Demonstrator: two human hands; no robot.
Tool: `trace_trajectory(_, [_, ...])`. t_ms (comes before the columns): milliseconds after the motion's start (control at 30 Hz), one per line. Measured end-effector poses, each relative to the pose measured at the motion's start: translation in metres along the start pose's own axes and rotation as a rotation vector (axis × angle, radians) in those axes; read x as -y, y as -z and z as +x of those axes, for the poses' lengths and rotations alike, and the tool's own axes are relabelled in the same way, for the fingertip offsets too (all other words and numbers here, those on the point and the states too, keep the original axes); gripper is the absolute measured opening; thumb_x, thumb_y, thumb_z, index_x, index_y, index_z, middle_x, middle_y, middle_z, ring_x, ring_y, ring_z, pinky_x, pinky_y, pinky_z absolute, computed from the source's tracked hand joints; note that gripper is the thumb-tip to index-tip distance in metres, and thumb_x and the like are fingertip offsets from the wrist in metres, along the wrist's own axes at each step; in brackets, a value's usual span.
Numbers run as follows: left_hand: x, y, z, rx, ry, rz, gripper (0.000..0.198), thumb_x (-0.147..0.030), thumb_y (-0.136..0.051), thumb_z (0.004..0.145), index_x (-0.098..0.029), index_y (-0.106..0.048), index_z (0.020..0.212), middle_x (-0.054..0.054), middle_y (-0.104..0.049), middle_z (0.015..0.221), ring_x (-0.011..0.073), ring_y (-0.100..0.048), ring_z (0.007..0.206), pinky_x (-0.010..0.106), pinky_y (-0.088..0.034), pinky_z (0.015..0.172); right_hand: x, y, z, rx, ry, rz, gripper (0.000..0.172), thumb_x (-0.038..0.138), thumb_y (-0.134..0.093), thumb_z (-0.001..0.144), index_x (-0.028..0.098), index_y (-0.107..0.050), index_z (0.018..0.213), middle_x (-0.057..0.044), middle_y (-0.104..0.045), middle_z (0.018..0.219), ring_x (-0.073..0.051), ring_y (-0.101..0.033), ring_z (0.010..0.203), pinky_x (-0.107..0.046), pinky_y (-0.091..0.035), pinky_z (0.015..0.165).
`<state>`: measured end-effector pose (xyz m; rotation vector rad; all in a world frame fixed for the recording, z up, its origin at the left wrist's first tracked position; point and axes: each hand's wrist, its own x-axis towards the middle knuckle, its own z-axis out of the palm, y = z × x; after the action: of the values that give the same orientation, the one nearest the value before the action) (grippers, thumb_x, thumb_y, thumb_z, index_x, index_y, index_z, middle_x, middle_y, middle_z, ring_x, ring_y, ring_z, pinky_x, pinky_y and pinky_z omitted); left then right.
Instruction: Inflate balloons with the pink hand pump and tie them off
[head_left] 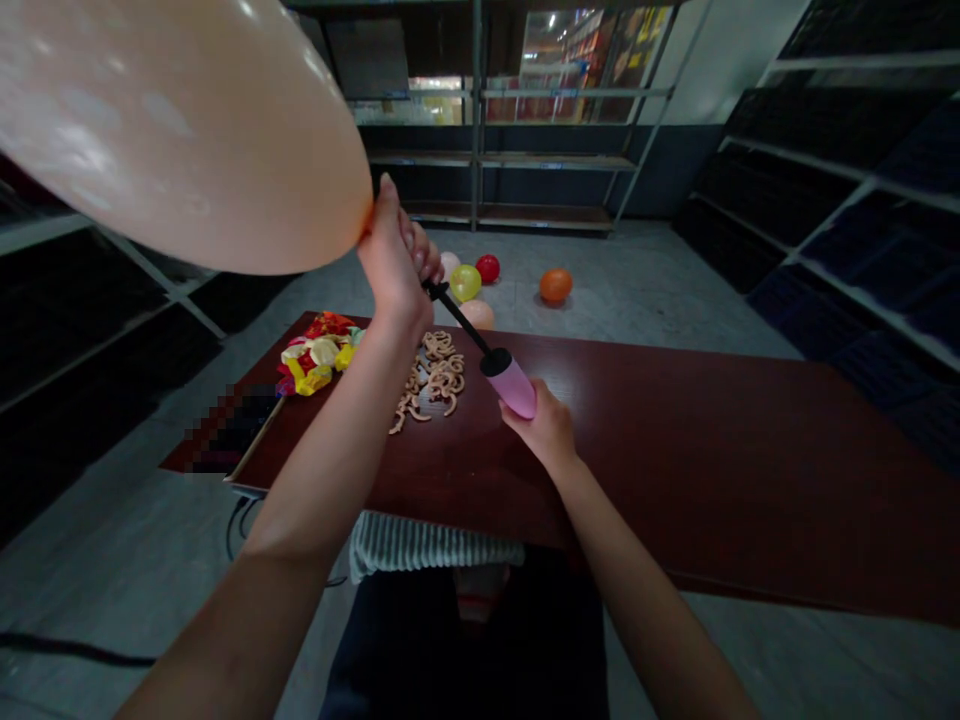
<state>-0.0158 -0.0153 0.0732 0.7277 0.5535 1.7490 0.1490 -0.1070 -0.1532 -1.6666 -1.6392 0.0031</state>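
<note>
A large peach balloon (247, 150), swollen with air, fills the upper left, its narrow end at my left hand (397, 255). That hand is closed round the balloon's neck and the near end of a balloon pump, whose nozzle is hidden by the fingers. From there the pump's black rod (466, 322) runs down to the right into a pink barrel (514, 385). My right hand (546, 428) grips the barrel's lower end, above the tabletop. The rod is drawn well out of the barrel.
On the dark red table (675, 440) lie uninflated balloons (315, 355) and a pile of curved, tan, long balloons (435, 375). Beyond the table, an orange balloon (556, 286), a red balloon (487, 268) and a yellow balloon (465, 282) rest on the floor. Metal shelving (555, 160) stands behind.
</note>
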Motion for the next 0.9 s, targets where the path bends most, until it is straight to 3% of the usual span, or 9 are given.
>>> trace_trajectory(167, [0.052, -0.019, -0.002, 0.050, 0.120, 0.046, 0.051, -0.046, -0.058, 0.101, -0.022, -0.029, 0.065, -0.007, -0.018, 0.047, 0.0060, -0.018, 0.035, 0.026, -0.014, 0.038, 0.000, 0.000, 0.003, -0.001, -0.088, 0.076, 0.037, 0.049, -0.067, 0.082, 0.023, -0.060, 0.108, -0.007, -0.076, 0.091, -0.028, -0.073, 0.078, -0.033, -0.050, 0.065])
trace_trajectory(300, [0.099, -0.014, -0.019, 0.042, 0.203, 0.093, 0.051, -0.047, -0.059, 0.100, -0.022, -0.033, 0.063, -0.006, -0.019, 0.045, 0.0068, -0.019, 0.034, 0.026, -0.014, 0.039, -0.002, -0.001, 0.005, -0.023, -0.136, 0.083, 0.040, 0.051, -0.065, 0.083, 0.023, -0.059, 0.110, -0.008, -0.076, 0.091, -0.029, -0.073, 0.079, -0.034, -0.050, 0.066])
trace_trajectory(433, [0.127, -0.007, -0.023, 0.040, 0.263, 0.077, 0.051, -0.058, -0.065, 0.093, -0.021, -0.040, 0.068, -0.008, -0.022, 0.045, 0.0068, -0.024, 0.036, 0.026, -0.018, 0.041, -0.004, -0.002, 0.008, -0.028, -0.162, 0.074, 0.043, 0.055, -0.064, 0.083, 0.022, -0.061, 0.110, -0.009, -0.076, 0.088, -0.030, -0.072, 0.077, -0.034, -0.048, 0.064])
trace_trajectory(633, [0.120, 0.013, -0.011, -0.048, 0.318, 0.088, 0.053, -0.049, -0.059, 0.099, -0.022, -0.028, 0.065, -0.008, -0.021, 0.046, 0.0063, -0.021, 0.034, 0.026, -0.014, 0.039, -0.001, 0.000, 0.008, -0.027, -0.104, -0.019, 0.041, 0.054, -0.067, 0.083, 0.022, -0.065, 0.109, -0.007, -0.076, 0.089, -0.028, -0.072, 0.076, -0.031, -0.045, 0.062])
trace_trajectory(767, [0.100, 0.045, -0.009, -0.188, 0.304, 0.045, 0.051, -0.043, -0.050, 0.104, -0.023, -0.025, 0.064, -0.007, -0.019, 0.045, 0.0065, -0.019, 0.034, 0.027, -0.014, 0.040, 0.007, 0.002, 0.006, 0.013, 0.010, -0.159, 0.039, 0.049, -0.070, 0.083, 0.022, -0.066, 0.111, -0.007, -0.076, 0.091, -0.025, -0.071, 0.077, -0.030, -0.042, 0.061])
trace_trajectory(900, [0.076, 0.085, 0.002, -0.283, 0.233, -0.049, 0.052, -0.045, -0.057, 0.099, -0.023, -0.024, 0.065, -0.008, -0.020, 0.046, 0.0071, -0.019, 0.036, 0.026, -0.017, 0.041, 0.011, 0.000, 0.003, 0.057, 0.132, -0.267, 0.039, 0.046, -0.070, 0.085, 0.020, -0.066, 0.115, -0.008, -0.076, 0.095, -0.024, -0.071, 0.083, -0.029, -0.042, 0.064])
